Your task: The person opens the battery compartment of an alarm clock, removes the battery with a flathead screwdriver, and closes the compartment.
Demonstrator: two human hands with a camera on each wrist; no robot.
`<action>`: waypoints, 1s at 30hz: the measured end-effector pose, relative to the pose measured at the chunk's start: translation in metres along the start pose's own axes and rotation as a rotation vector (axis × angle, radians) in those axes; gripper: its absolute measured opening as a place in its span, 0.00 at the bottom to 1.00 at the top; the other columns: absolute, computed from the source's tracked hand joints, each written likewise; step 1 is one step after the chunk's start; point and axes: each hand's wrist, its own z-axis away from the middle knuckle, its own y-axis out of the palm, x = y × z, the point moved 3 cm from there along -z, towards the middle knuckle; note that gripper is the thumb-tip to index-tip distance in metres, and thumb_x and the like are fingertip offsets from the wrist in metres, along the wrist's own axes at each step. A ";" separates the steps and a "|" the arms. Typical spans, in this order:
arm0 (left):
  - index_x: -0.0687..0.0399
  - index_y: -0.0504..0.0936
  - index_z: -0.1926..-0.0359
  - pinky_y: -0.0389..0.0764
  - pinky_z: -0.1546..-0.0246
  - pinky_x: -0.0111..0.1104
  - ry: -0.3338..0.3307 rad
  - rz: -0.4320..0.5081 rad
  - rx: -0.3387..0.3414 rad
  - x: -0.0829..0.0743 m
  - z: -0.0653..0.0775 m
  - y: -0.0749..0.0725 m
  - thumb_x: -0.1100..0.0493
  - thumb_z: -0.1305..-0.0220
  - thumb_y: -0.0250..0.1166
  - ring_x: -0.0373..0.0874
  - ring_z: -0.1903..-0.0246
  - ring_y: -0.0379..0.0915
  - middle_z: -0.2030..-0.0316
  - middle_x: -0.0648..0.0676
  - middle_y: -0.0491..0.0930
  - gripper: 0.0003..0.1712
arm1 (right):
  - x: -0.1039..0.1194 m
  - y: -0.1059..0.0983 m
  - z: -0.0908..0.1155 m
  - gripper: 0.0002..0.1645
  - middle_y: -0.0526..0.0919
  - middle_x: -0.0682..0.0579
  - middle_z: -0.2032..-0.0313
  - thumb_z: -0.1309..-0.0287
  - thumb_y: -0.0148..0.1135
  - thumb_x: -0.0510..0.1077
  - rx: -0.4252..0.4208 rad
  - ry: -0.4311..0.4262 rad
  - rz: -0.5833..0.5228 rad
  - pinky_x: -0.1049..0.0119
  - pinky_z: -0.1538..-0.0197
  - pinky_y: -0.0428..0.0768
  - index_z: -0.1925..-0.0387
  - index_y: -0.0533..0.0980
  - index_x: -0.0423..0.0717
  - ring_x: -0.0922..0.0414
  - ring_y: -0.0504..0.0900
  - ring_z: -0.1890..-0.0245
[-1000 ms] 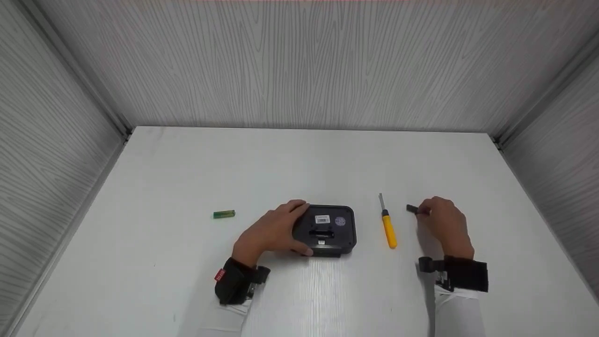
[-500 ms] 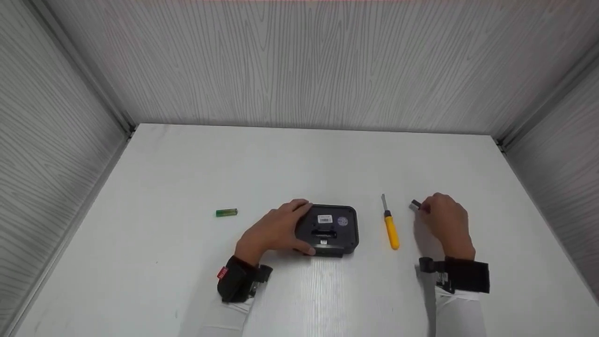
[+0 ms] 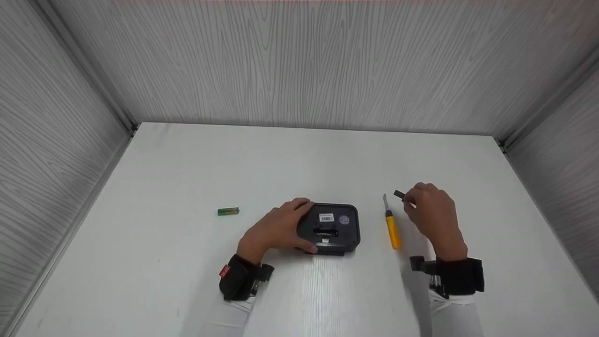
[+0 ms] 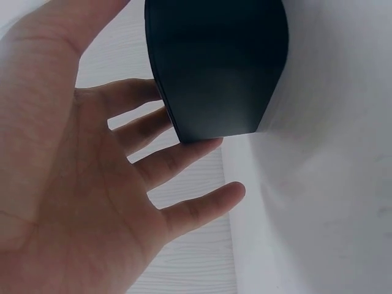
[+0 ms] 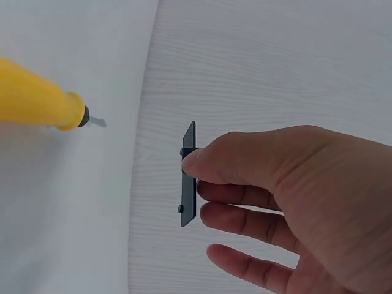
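Observation:
My left hand (image 3: 278, 230) holds a black rounded box-shaped device (image 3: 337, 217) by its left end, thumb on the near edge and fingers along the far side. The device lies with a label, a round mark and an open slot facing up; what sits in the slot is too small to tell. Its smooth dark end (image 4: 214, 73) fills the top of the left wrist view. Between thumb and fingers, my right hand (image 3: 433, 213) pinches a thin black battery cover (image 5: 188, 184) with small tabs, raised above the table just right of the screwdriver's tip.
A yellow-handled screwdriver (image 3: 392, 230) lies between the device and my right hand, blade pointing away. Left of the device lies a green battery (image 3: 228, 211). Grey wood-grain panels (image 3: 304, 65) enclose the white table (image 3: 281, 159) at the back and sides.
My right hand has moved left and away from me with the battery cover, closer to the screwdriver's tip. My left hand keeps its hold on the device.

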 end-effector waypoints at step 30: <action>0.47 0.55 0.25 0.61 0.30 0.47 0.003 -0.021 -0.002 -0.009 -0.001 -0.001 0.31 0.55 0.73 0.50 0.29 0.56 0.26 0.48 0.55 0.62 | 0.091 -0.007 0.005 0.06 0.86 0.51 0.72 0.56 0.72 0.31 -0.055 -0.327 0.021 0.61 0.67 0.78 0.74 0.84 0.42 0.53 0.82 0.70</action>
